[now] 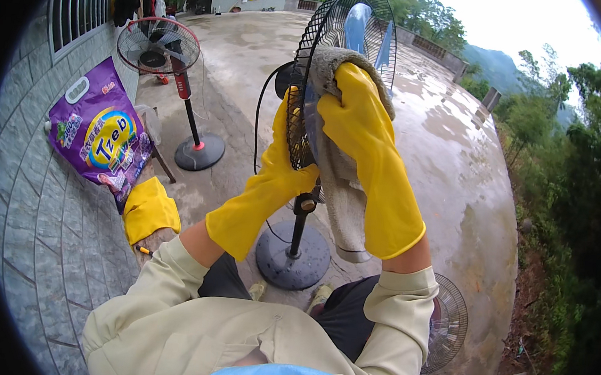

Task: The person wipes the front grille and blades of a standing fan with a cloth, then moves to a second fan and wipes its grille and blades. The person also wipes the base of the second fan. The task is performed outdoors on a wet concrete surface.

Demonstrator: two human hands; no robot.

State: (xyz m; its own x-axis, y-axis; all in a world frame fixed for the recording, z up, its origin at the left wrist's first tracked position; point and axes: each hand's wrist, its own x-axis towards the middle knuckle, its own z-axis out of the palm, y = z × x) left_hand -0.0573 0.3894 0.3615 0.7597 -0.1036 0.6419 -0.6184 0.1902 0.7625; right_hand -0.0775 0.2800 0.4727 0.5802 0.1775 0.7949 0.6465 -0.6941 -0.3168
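A pedestal fan with a black wire grille (306, 47) and translucent blue blades (357, 27) stands before me on a round, wet-looking black base (293, 255). My left hand (281, 170), in a yellow rubber glove, grips the lower rim of the grille, its fingers behind the wires. My right hand (360, 118), gloved alike, is closed on a grey-brown cloth (341, 201) and presses it to the blade side of the fan. Part of the cloth hangs down beside the pole. The right fingertips are partly hidden in the cloth's folds.
Left, by the tiled wall (53, 212), are a purple detergent bag (103, 126), a yellow glove (152, 211) and a second pedestal fan (157, 47) with a red rim. A wire fan grille (450, 323) lies low at right. Wet concrete stretches to a low wall (425, 47).
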